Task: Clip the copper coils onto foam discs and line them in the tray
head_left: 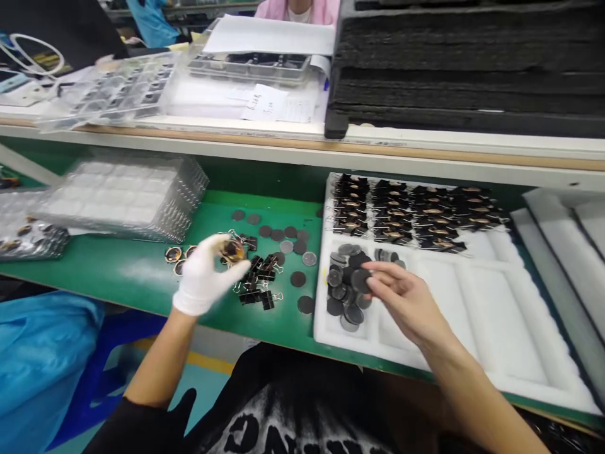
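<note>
Above the green counter (118, 268), my gloved left hand (201, 280) holds a round shiny piece (233, 251) near the black clips (258, 277), while my bare right hand (409, 299) pinches a dark disc (360, 281) over the white tray (510, 315).

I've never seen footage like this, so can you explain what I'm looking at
No machine: this single picture comes from a head-worn camera looking forward and down. The wearer's white-gloved left hand holds a round amber-and-black part; their bare right hand pinches a dark disc over a white foam tray. In that tray lie more discs and rows of black clips. Loose discs and loose clips lie on the green table; clear trays are stacked at left.
</note>
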Tool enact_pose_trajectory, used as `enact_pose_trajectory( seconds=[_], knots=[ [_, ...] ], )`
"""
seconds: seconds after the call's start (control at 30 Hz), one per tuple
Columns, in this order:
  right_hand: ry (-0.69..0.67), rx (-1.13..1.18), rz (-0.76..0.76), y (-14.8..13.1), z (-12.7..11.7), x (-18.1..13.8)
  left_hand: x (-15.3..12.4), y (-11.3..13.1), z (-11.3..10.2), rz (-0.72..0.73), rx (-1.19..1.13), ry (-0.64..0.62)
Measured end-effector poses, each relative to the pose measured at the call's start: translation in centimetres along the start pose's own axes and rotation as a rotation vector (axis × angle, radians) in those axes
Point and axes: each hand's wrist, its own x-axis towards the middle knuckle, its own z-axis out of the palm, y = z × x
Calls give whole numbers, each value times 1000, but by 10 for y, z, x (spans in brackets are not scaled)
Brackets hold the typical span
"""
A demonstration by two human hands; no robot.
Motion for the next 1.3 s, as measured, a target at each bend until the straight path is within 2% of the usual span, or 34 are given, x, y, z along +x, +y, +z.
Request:
enact_pose_trajectory(
  seconds=[0.1, 0.2, 0.27, 0.33, 0.4, 0.43, 0.5, 0.57, 0.6, 0.67, 0.73, 0.77, 0.83, 0.9, 0.97, 1.07, 1.2, 1.3],
  knots=[
    [-176, 208, 23, -14, 26, 9, 0, 66, 20, 266, -40, -218],
    [-178, 131, -146, -17, 37, 7, 2, 111, 38, 450, -45, -316],
    [-92, -26, -399, -15, 36, 3, 3, 124, 46, 496, -53, -327],
    [-22, -218, -722, -11, 30, 0, 4, 128, 49, 523, -64, -330],
    [-52, -387, -966, -7, 22, -2, 5, 127, 51, 556, -85, -334],
    [-87, -453, -1033, -5, 19, -3, 5, 126, 51, 568, -92, -330],
    [-165, -543, -1075, -3, 16, -4, 5, 125, 52, 577, -91, -313],
    [-171, -503, -983, -1, 19, -5, 4, 127, 54, 569, -81, -315],
    [-157, -428, -869, 0, 21, -6, 2, 129, 55, 567, -81, -331],
    [-177, -205, -530, 2, 27, -6, -2, 134, 56, 588, -84, -392],
    [-307, -16, -162, 3, 32, -4, -5, 137, 56, 627, -63, -443],
    [-382, 52, -20, 3, 32, -2, -6, 136, 54, 644, -51, -464],
    [-453, 151, 154, 2, 30, 3, -3, 125, 46, 624, -43, -476],
    [-431, 228, 217, -1, 25, 8, 5, 103, 34, 516, -2, -445],
    [-409, 273, 236, -6, 20, 12, 15, 75, 24, 387, 148, -407],
    [-419, 293, 246, -14, 18, 16, 27, 39, 21, 369, 356, -467],
    [-462, 308, 239, -21, 22, 19, 33, 23, 28, 440, 341, -499],
    [-503, 264, 232, -21, 26, 21, 41, 23, 22, 381, 304, -408]
  ],
)
